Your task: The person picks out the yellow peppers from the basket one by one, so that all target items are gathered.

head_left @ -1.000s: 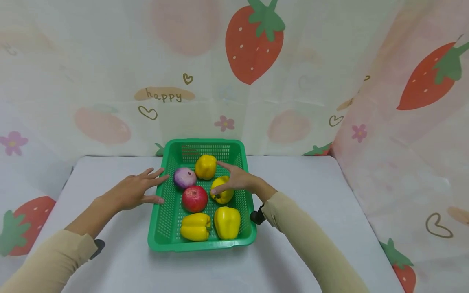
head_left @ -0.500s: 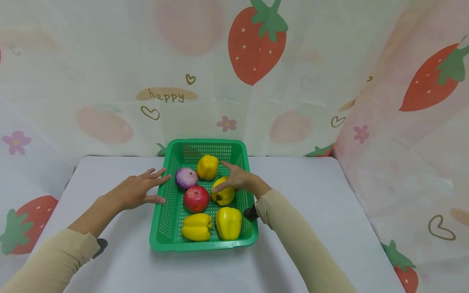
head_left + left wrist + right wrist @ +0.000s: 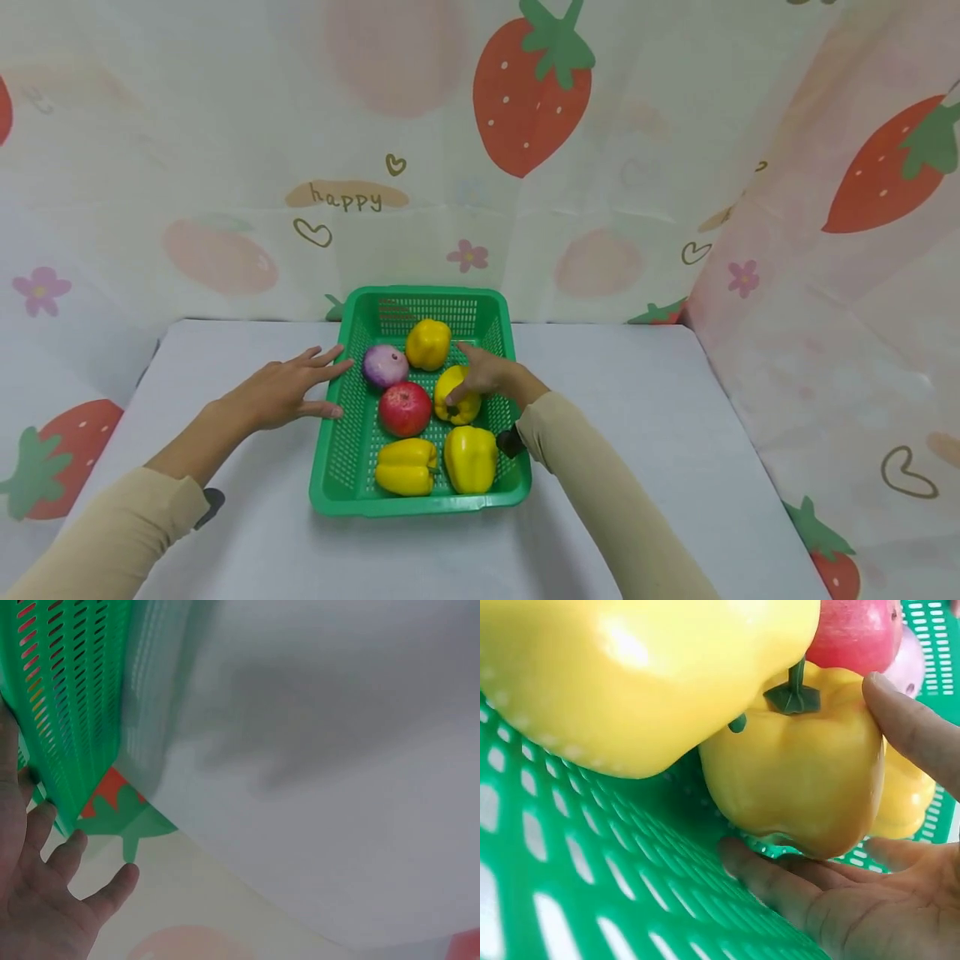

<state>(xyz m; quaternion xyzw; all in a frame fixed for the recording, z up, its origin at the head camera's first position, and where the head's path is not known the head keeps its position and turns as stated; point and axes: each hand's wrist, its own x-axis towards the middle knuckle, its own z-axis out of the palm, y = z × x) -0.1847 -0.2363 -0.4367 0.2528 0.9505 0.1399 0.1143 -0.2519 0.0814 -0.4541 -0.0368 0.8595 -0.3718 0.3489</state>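
Note:
A green plastic basket (image 3: 420, 507) holds several yellow bell peppers, a red pomegranate (image 3: 405, 408) and a round purple-and-white onion-like item (image 3: 385, 367). Reaching in over the right wall, my right hand (image 3: 492, 372) holds the middle-right yellow bell pepper (image 3: 466, 411). In the right wrist view, my thumb lies against that bell pepper (image 3: 795, 780) near its stem end, and the other fingers pass round its far side along the basket wall. My left hand (image 3: 281, 393) is spread at the left wall of the basket, fingertips right at the rim and nothing held.
Another yellow bell pepper (image 3: 428, 344) lies at the back of the basket, with two more, a left one (image 3: 406, 467) and a right one (image 3: 470, 460), at the front. A white-covered table (image 3: 622, 442) bears the basket. A strawberry-printed curtain (image 3: 637, 167) rises behind.
My right thumb has moved a little right across the bell pepper, whose stem end has turned slightly. The left hand keeps its place at the rim. The whole view has shifted slightly.

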